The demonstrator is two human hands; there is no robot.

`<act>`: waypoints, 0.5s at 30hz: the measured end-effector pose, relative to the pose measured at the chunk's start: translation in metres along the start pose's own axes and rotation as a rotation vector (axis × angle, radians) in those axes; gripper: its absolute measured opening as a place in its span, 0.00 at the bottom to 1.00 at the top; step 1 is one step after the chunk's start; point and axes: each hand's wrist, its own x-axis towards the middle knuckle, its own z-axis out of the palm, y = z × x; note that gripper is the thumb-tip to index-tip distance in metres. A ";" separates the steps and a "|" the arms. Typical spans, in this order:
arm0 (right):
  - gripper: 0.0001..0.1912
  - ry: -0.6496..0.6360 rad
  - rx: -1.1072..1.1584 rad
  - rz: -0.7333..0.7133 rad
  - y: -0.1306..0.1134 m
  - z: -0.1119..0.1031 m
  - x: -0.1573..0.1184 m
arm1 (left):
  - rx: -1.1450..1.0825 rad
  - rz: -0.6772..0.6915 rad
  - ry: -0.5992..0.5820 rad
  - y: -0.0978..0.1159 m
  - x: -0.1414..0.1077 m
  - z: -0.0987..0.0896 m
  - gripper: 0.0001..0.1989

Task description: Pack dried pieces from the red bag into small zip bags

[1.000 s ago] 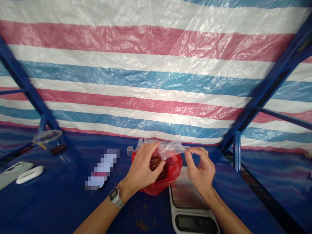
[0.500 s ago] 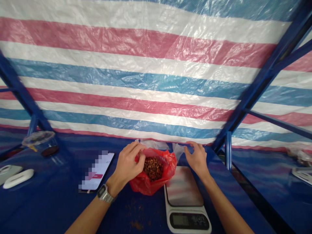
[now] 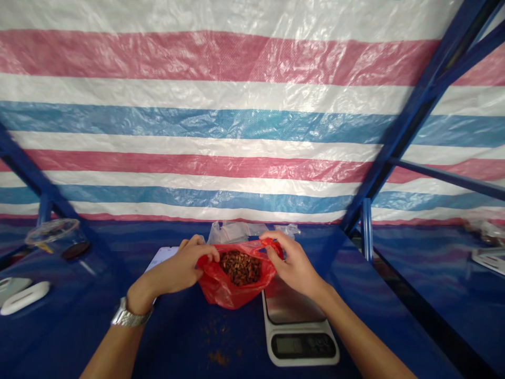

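A red plastic bag (image 3: 232,287) sits open on the blue table, with a heap of brown granules (image 3: 240,267) inside. My left hand (image 3: 182,261) pinches the bag's left rim, and my right hand (image 3: 290,260) grips its right rim. The bag's right side leans against a digital kitchen scale (image 3: 294,337), whose steel plate is partly hidden by the bag and my right hand. Behind the bag lies a crumpled clear plastic bag (image 3: 232,232). A smartphone (image 3: 161,253) is mostly hidden under my left hand.
The blue table (image 3: 177,337) has brown crumbs (image 3: 216,358) near its front. A lidded clear cup (image 3: 53,234) and a white oblong object (image 3: 24,297) stand at the left. A striped tarpaulin (image 3: 236,158) and blue metal posts (image 3: 366,231) rise behind.
My right hand has left the clear bag and taken the red bag's rim. My left hand has shifted to the left rim, pulling the bag's mouth wider. The view has tilted down.
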 end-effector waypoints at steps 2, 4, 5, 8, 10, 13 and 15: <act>0.15 0.065 0.023 -0.084 0.000 -0.002 0.002 | 0.020 0.020 0.092 -0.007 0.007 0.003 0.15; 0.16 0.124 0.035 -0.133 -0.002 -0.005 0.003 | 0.051 0.079 0.254 -0.013 0.012 0.001 0.13; 0.17 0.152 0.039 -0.140 -0.003 -0.006 0.003 | 0.061 0.108 0.342 -0.015 0.014 -0.001 0.13; 0.18 0.183 0.061 -0.125 -0.005 -0.005 0.002 | 0.046 0.182 0.520 -0.020 0.014 -0.010 0.13; 0.18 0.099 0.069 -0.102 -0.007 -0.002 0.002 | 0.030 0.222 0.535 -0.019 0.011 -0.015 0.14; 0.14 -0.106 0.010 -0.048 -0.010 0.002 -0.001 | 0.019 0.274 0.584 -0.007 0.006 -0.019 0.13; 0.11 -0.219 -0.044 -0.016 -0.013 0.005 -0.003 | -0.012 0.306 0.625 0.006 0.005 -0.017 0.12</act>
